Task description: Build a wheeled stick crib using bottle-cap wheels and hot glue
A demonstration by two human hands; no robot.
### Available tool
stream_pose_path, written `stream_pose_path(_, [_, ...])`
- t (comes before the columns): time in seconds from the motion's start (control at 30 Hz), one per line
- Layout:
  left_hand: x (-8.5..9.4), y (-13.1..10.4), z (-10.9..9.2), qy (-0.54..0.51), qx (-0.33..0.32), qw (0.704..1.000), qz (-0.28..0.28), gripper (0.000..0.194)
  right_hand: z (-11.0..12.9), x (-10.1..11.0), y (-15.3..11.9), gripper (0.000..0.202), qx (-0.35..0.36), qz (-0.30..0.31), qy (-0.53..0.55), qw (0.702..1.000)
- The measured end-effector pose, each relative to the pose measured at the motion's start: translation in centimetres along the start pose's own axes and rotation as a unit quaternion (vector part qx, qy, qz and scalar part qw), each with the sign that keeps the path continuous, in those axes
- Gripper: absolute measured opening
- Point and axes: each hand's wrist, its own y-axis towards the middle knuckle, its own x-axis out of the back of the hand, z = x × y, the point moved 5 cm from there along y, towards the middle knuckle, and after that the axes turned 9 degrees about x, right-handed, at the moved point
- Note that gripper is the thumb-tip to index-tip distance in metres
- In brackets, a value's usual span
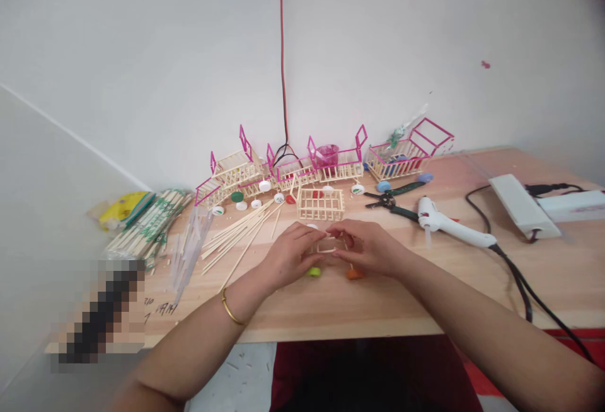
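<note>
Left hand (292, 249) and right hand (367, 245) pinch wheeled stick frame (326, 250) between them, table (378, 311) front. Stick basket (320, 204) just behind; glue gun (456, 229), cutters (388, 200) rightward. Far: magenta-handled cart (380, 171) holds blue, red pieces (401, 163); magenta cup (328, 155), contents unclear.

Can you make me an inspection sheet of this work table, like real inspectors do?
Surface: wooden table, black writing at left.
Job's things: small frame between the hands, green cap and orange cap below; stick carts behind.
Clutter: loose sticks, cutters, glue gun.
Hands: left hand and right hand at the frame; exact grip unclear.
Cables: black cord from the glue gun; red-black wire down the wall.
Surroundings: pale wall behind.
</note>
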Motion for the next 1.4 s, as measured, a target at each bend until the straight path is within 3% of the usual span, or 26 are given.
stream_pose_path(0.43, [-0.16, -0.03, 0.17, 0.008, -0.010, 1.000, 0.002, 0.031, -0.04, 0.26, -0.08, 0.039, -0.011, -0.010, 0.029, 0.999])
stream_pose_path(0.63, [-0.11, 0.01, 0.18, 0.008, -0.007, 1.000, 0.008, 0.031, -0.21, 0.43, -0.16, 0.020, -0.011, -0.028, 0.021, 0.999])
stream_pose_path(1.4, [-0.29, -0.03, 0.02, 0.020, -0.012, 1.000, 0.018, 0.031, -0.08, 0.09, 0.07, 0.016, -0.012, -0.013, 0.022, 1.000])
